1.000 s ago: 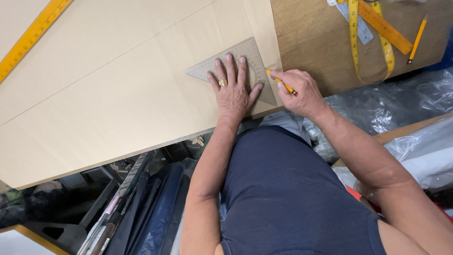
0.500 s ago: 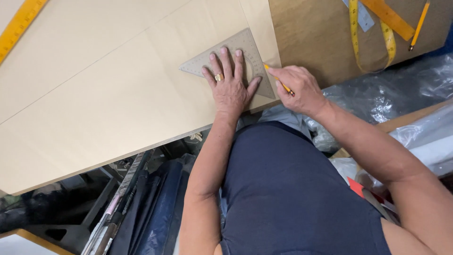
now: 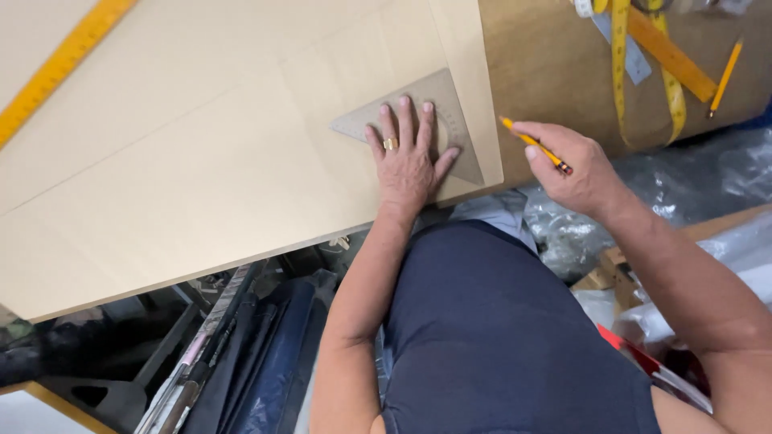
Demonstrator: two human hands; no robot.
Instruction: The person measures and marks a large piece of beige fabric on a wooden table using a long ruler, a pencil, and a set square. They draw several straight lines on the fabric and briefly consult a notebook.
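— Where do we have our left hand [image 3: 408, 157]?

— Flat on the clear triangular set square [image 3: 438, 120], fingers spread wide and pointing to the far side, gripping nothing, just pressing down. The set square lies on the pale sheet of card [image 3: 201, 153], close to that sheet's right edge and near corner.

— And how does the set square lie?

— Its longest edge runs from the left point up to the far right, then a shorter side drops toward the near right corner. The left point aims away to the left across the card.

— Our right hand [image 3: 575, 165]?

— It is closed around a yellow pencil [image 3: 534, 145], held between thumb and fingers. The pencil's long axis slants from far left to near right; the sharpened tip points left toward the card's edge, just off it, over the brown table [image 3: 547, 72].

— Anything else on the table?

— A yellow tape measure [image 3: 619, 56], an orange ruler [image 3: 671, 52] and a second pencil [image 3: 724, 76] at the far right; a long yellow ruler [image 3: 60, 68] at the far left.
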